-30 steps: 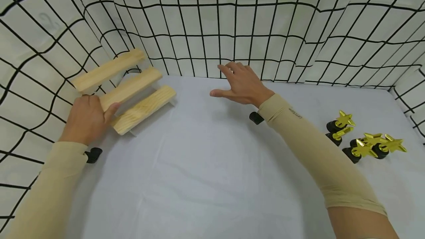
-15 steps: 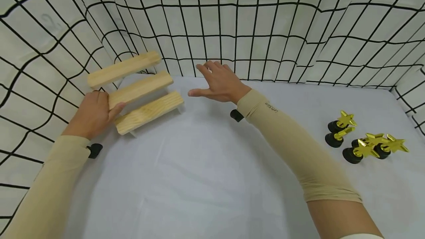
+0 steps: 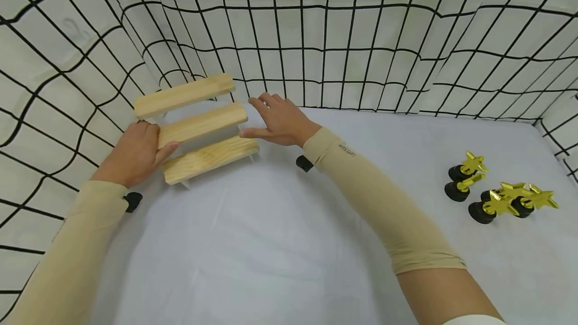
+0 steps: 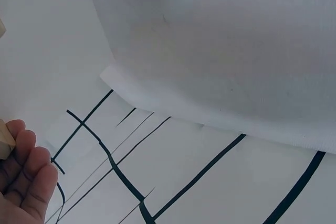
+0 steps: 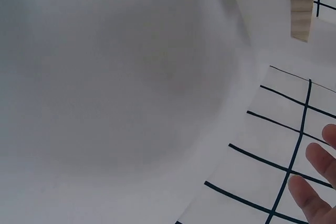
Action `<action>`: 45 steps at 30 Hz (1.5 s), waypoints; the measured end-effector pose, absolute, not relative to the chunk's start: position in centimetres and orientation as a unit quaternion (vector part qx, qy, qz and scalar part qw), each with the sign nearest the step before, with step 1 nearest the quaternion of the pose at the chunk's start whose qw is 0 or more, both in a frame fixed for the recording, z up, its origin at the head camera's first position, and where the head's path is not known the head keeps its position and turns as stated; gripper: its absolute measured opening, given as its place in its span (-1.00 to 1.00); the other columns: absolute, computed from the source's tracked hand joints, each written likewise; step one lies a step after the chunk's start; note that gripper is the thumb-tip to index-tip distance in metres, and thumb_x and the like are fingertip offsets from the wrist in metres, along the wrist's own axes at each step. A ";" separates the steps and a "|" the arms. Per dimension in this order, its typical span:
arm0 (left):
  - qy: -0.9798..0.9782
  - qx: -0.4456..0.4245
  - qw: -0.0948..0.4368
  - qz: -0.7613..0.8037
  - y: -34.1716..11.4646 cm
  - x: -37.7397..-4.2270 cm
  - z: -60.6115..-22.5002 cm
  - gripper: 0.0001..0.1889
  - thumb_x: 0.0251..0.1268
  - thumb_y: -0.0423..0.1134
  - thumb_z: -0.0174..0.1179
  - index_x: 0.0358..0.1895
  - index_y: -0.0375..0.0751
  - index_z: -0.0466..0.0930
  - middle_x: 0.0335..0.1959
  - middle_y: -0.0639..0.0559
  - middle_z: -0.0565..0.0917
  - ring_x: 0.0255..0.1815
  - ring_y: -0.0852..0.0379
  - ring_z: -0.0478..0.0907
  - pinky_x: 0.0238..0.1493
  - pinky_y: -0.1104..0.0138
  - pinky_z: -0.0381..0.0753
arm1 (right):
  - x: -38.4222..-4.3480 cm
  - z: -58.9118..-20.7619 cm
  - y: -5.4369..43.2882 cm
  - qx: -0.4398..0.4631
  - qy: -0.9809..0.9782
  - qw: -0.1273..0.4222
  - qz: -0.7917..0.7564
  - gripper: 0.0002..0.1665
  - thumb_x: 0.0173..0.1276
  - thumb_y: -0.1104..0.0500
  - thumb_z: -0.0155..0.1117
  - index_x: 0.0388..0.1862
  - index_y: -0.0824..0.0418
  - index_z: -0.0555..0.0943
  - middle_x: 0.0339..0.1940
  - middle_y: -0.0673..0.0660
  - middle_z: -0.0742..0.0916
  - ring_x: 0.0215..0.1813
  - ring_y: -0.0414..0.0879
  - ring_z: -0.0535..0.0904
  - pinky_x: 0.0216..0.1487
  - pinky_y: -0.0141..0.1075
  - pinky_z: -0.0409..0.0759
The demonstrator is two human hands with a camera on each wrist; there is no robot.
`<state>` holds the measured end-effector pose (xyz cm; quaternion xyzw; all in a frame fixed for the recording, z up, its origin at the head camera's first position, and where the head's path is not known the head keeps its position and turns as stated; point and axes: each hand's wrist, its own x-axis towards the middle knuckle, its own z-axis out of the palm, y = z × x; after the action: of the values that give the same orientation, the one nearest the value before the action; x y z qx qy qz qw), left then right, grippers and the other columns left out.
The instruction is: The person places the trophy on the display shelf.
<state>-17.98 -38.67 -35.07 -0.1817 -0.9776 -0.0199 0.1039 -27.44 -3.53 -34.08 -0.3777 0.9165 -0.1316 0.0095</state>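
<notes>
A three-tier wooden display stand (image 3: 203, 124) with pale boards on light supports is at the left of the white table in the head view. My left hand (image 3: 135, 154) grips the left end of its middle board, thumb along the front. In the left wrist view, curled fingers (image 4: 32, 177) lie against a board end at the left edge. My right hand (image 3: 280, 122) is beside the stand's right end, fingers extended and thumb tip at the lowest board (image 3: 212, 158). A board end (image 5: 301, 9) shows above the spread fingers (image 5: 307, 195) in the right wrist view.
Several gold star trophies (image 3: 501, 204) on black bases stand at the right of the white-covered table (image 3: 253, 245). Black wire grid panels (image 3: 322, 49) backed with white rise along the back, left and right sides.
The stand has shifted right and turned so its boards lie more crosswise, with my left hand moving along. My right hand has come left to the stand's right end.
</notes>
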 end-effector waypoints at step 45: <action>-0.984 -0.126 0.128 0.011 -32.2 -16.8 -35.0 -0.24 0.40 0.37 0.11 -0.26 -0.47 0.43 -0.34 -0.37 0.55 -0.21 -0.35 0.52 -0.15 -0.12 0.41 | -25.2 -36.4 -4.3 -0.380 0.908 -0.175 -0.032 -0.07 0.29 -0.62 0.11 -0.13 0.26 0.54 -0.28 0.12 0.63 -0.24 -0.03 0.50 -0.17 -0.26 0.52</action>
<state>-16.80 -32.23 -34.97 -0.1259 -0.9836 0.0110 0.1285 -25.20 -4.30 -36.39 -0.3800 0.9078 -0.0321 -0.1748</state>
